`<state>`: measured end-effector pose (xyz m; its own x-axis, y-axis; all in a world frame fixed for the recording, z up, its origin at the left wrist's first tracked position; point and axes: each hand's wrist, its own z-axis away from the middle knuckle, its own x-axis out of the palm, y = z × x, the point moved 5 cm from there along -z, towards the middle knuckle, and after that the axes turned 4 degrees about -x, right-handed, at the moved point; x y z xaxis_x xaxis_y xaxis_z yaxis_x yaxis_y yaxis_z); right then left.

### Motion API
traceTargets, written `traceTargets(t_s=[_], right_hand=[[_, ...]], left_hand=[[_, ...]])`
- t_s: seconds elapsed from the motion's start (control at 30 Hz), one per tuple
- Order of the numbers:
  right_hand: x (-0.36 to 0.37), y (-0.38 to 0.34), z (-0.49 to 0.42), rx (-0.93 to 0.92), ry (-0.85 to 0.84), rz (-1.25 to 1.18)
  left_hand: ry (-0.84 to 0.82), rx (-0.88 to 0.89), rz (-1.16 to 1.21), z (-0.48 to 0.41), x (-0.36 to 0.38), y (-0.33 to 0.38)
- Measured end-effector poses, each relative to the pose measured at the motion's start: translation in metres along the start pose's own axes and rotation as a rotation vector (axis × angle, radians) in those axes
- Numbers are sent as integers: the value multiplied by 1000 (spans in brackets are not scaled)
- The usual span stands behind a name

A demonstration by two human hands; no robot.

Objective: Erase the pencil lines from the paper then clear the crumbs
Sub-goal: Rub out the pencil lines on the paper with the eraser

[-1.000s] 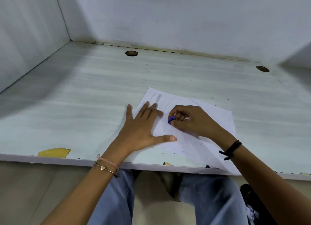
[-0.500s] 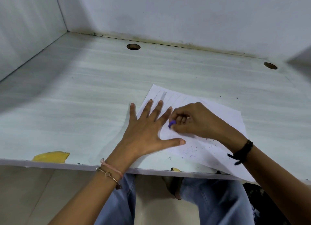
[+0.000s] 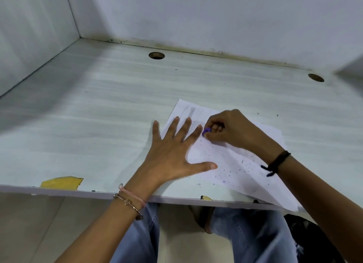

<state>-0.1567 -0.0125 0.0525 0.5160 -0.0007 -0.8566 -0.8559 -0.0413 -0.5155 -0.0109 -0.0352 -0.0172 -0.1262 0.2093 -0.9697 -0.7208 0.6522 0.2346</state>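
**Pinching the eraser (image 3: 206, 130) on the paper's (image 3: 265, 134) far half**

I see the paper skewed on the desk (image 3: 98, 125), its near corner past the front edge. The left hand (image 3: 172, 154) lies spread flat across the paper's left edge, fingers straight and thumb out on the sheet. The right hand (image 3: 233, 129) pinches the small purple eraser against the paper, just beside the left index fingertip. Faint pencil lines (image 3: 191, 111) show at the paper's far-left corner; dark crumbs (image 3: 231, 170) dot its near half.

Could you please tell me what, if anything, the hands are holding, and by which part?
The right hand pinches a purple eraser by its upper part; the left hand lies flat on the paper, gripping nothing.
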Motion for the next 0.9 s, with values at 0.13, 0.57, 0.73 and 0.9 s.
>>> traceTargets(t_s=[0.13,0.57,0.73,0.9], right_hand=[[9,-8,6,-39,-88,0],[9,-7,2,-22,-111,23],[0,15,-8,98,37,-5],[1,38,21,168,164,-450]], left_hand=[[0,0,-8,-1,1,0],[8,4,-2,-3,2,0],[4,0,12,0,1,0],[1,-1,35,0,-1,-1]])
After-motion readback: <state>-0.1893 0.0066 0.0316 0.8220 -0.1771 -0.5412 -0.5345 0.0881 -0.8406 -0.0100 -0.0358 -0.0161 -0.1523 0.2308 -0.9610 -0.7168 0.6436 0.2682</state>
